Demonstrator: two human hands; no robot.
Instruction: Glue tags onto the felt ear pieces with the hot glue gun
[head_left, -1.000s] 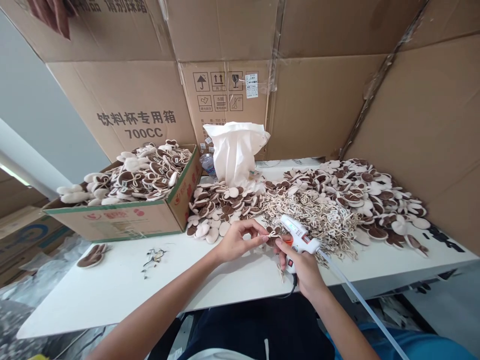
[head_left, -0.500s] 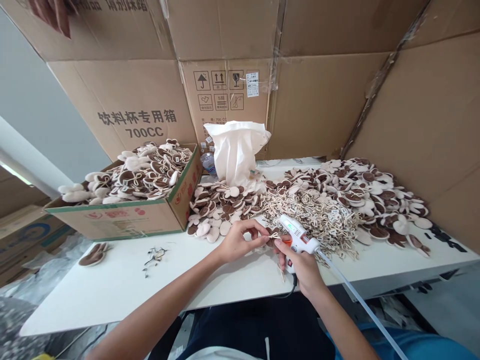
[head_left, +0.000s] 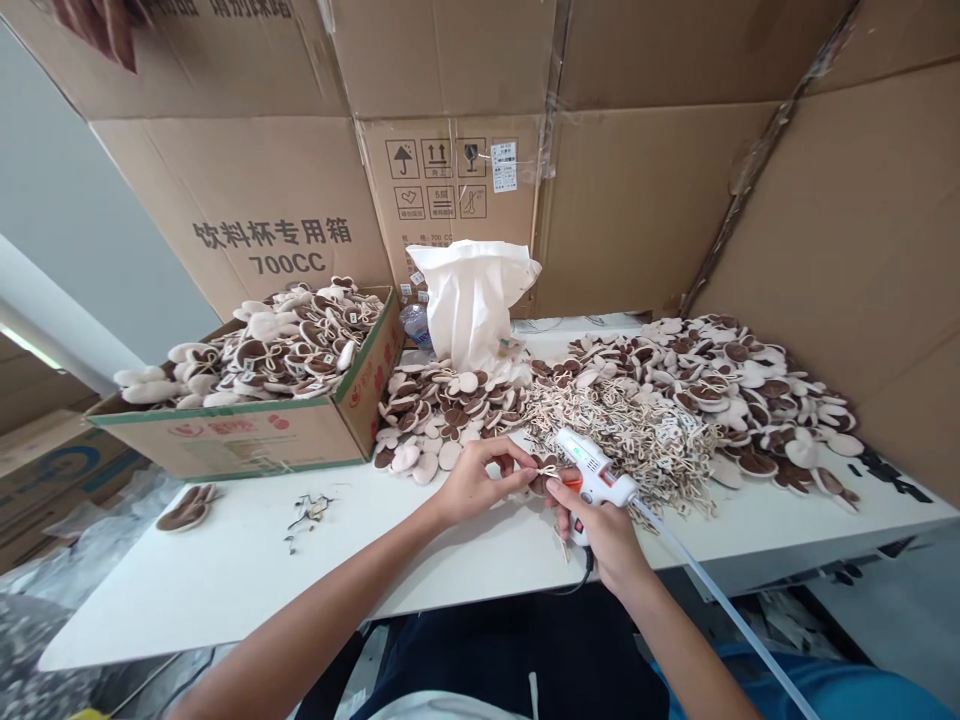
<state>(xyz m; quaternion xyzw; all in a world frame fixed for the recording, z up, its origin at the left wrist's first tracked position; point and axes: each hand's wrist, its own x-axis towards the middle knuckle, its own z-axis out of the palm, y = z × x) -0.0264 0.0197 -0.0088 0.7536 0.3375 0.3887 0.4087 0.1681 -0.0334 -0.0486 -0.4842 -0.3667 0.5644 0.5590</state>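
My left hand [head_left: 487,480] pinches a small brown felt piece [head_left: 541,482] with a cream bow on it, near the table's front edge. My right hand [head_left: 600,525] is wrapped round a white glue gun [head_left: 592,468], and its thumb also touches the felt piece. A long translucent glue stick [head_left: 712,590] runs out of the gun's back toward the lower right. Just behind the gun lies a heap of cream string bows [head_left: 637,430]. Brown and white felt pieces [head_left: 450,400] are piled behind my left hand.
A cardboard box [head_left: 247,440] full of finished-looking felt pieces stands at the left. One felt piece [head_left: 186,508] and dark scraps [head_left: 307,515] lie on the white table [head_left: 225,590]. More felt pieces [head_left: 735,380] are heaped at the right, before cardboard walls. A white bag [head_left: 472,300] stands behind.
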